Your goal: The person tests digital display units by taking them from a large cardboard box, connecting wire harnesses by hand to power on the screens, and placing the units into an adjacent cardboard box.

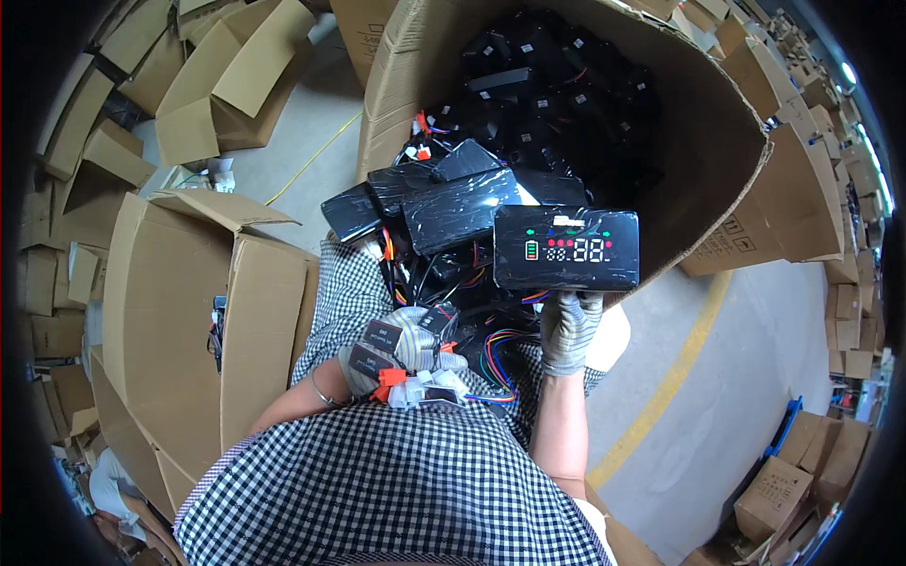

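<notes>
In my right hand (571, 332), gloved in striped white, is a black rectangular dashboard display (566, 259), gripped from below. Its glossy face is toward me, with printed battery, arrow and digit symbols. My left hand (401, 344), also gloved, is closed around a bundle of wires over my lap. Small dark labelled tags (373, 358) and white and red plug connectors (425, 389) stick out by its fingers. Multicoloured wires (500, 363) run between the two hands. Several black film-wrapped displays (458, 209) lie just beyond, their cables trailing toward me.
A large open cardboard box (698, 151) ahead holds many black units (557, 104). Another open carton (170, 311) stands at my left, with more cartons (236, 75) behind it. A yellow line (670, 377) crosses the grey floor at right. Part of another person (118, 486) shows at lower left.
</notes>
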Action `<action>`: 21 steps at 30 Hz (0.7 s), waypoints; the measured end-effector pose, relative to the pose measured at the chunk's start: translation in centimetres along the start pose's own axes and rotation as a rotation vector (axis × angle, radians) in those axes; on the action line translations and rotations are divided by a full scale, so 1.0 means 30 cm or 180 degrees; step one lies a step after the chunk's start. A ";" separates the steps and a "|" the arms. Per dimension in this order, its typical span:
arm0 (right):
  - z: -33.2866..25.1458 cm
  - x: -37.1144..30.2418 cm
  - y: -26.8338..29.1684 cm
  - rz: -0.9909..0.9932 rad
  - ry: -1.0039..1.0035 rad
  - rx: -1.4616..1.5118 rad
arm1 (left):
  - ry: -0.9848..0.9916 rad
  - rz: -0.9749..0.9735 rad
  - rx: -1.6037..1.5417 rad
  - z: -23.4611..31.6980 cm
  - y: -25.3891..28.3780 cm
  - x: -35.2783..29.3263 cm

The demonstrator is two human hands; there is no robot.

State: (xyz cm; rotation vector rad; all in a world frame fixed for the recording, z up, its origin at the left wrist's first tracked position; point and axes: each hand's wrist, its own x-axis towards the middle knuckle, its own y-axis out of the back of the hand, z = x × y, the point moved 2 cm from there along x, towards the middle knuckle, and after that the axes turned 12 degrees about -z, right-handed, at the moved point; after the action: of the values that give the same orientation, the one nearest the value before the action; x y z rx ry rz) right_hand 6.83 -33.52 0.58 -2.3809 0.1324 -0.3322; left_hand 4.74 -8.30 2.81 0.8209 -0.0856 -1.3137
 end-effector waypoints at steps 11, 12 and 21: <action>-0.159 -0.043 -0.275 -0.0938 -0.1297 -0.3280 | -0.0512 0.1257 -0.0699 0.042 0.089 -0.059; -0.194 -0.064 -0.315 -0.1538 -0.1015 -0.2832 | -0.0605 0.1517 -0.1174 0.050 0.101 -0.050; -0.313 -0.186 -0.152 -0.1171 -0.0885 -0.1670 | -0.3689 0.1492 -0.5360 -0.018 0.323 -0.071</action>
State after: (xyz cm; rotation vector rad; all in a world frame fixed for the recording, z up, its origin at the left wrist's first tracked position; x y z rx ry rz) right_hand -1.11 -35.21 9.19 -2.9439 -0.3997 -0.1397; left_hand 12.29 -5.96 8.81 -1.3388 -0.0452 -0.8028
